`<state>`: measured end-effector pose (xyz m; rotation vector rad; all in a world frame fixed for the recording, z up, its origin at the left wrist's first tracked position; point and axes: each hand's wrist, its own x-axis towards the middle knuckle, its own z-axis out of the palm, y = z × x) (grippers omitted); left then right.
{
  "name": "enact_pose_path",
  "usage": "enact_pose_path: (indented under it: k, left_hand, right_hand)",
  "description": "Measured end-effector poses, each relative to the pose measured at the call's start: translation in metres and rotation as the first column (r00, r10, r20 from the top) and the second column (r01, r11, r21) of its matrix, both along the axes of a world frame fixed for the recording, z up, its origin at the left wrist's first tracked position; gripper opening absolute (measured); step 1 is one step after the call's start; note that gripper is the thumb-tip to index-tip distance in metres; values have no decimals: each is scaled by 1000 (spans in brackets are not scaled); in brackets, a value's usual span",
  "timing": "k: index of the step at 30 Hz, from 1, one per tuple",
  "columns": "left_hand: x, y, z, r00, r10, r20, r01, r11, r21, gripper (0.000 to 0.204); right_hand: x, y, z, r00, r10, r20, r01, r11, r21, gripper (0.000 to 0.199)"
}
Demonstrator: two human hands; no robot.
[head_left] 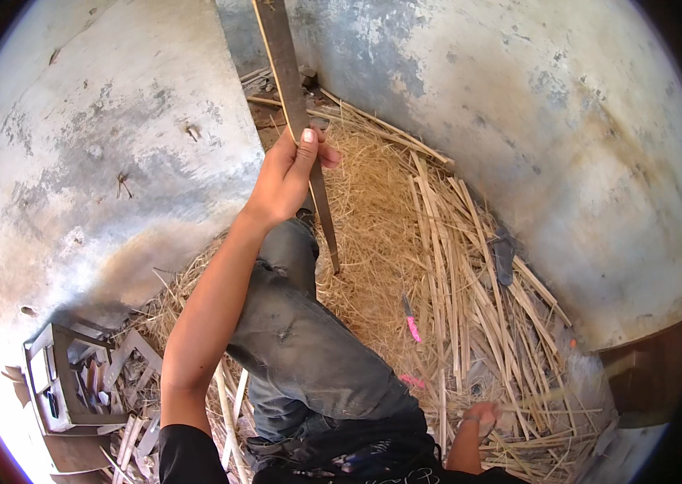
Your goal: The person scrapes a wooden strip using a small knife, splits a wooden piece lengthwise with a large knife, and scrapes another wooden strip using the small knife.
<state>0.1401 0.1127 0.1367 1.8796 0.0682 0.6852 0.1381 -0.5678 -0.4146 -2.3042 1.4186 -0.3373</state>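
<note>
Overhead, the left hand (pixel 288 173) grips a long flat bamboo strip (pixel 296 121), holding it upright above the knee. Lower down, the right hand (pixel 482 419) closes around thin slivers among the split cane (pixel 462 266) and straw (pixel 373 218) heaped on the floor. A pink-handled knife (pixel 411 319) lies idle nearby; much cane appears already split, while this strip looks unworked.

I am counting one long flat strip (pixel 296 121), one pink-handled knife (pixel 410 319), one grey crate (pixel 62 379), and split cane pieces (pixel 446 266) too many to number, lying heaped on the straw.
</note>
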Motion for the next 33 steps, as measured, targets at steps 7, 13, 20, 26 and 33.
enact_pose_path:
  k: [7,13,20,26,33]
  left_hand:
    - [-1,8,-6,999,-6,42,7,1000,-28,46]
    - [-6,12,-9,999,14,33,-13,1000,-28,44]
    - [-3,8,-5,999,-4,40,5,1000,-20,43]
    - [-7,6,-4,999,35,15,-35,999,38,44]
    - [-12,9,-2,1000,29,-1,-29,998,57,47]
  right_hand:
    - [26,158,71,767,158,622,-274,957,95,56]
    - [27,243,159,761,1,648,-461,704,540,49]
    - [4,305,205,482,81,872,-824,380,420,21]
    - [-6,325,215,367,405,837,-930,189,316,18]
    - [-13,319,232,225,627,746,-963,24,270,17]
